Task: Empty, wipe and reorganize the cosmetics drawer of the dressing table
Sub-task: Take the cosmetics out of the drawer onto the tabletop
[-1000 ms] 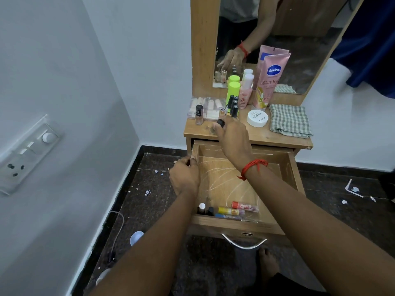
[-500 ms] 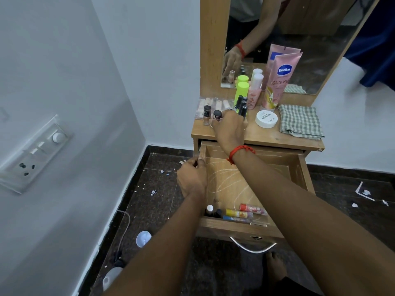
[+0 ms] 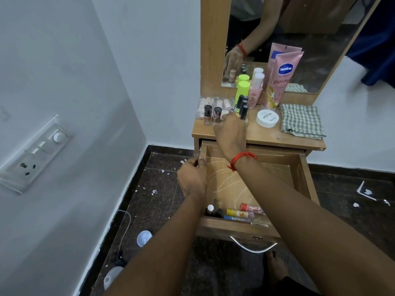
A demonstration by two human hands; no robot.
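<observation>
The wooden drawer (image 3: 299, 189) of the dressing table is pulled out. My left hand (image 3: 192, 178) grips its left side wall. Several small items lie at its front: a white-capped bottle (image 3: 210, 209), a yellow tube (image 3: 239, 213) and a red tube (image 3: 252, 208). My right hand (image 3: 232, 133) reaches over the tabletop (image 3: 267, 137). Its fingers are around a black-capped nail polish bottle (image 3: 217, 113), which stands next to another one (image 3: 207, 114). Behind stand a green bottle (image 3: 242, 90), black tubes (image 3: 243, 107), a pink bottle (image 3: 255, 92) and a Vaseline tube (image 3: 277, 82).
A white jar (image 3: 267, 118) and a folded checked cloth (image 3: 301, 121) lie on the right of the tabletop. A clear pack of tubes (image 3: 213, 103) is at the back left. The mirror (image 3: 320, 39) rises behind. A switchboard (image 3: 36, 152) is on the left wall. Paper scraps litter the dark floor (image 3: 154, 199).
My right hand has carried the black-capped nail polish bottle up from the drawer edge and set it beside the other bottle on the tabletop. My left hand stays on the drawer side.
</observation>
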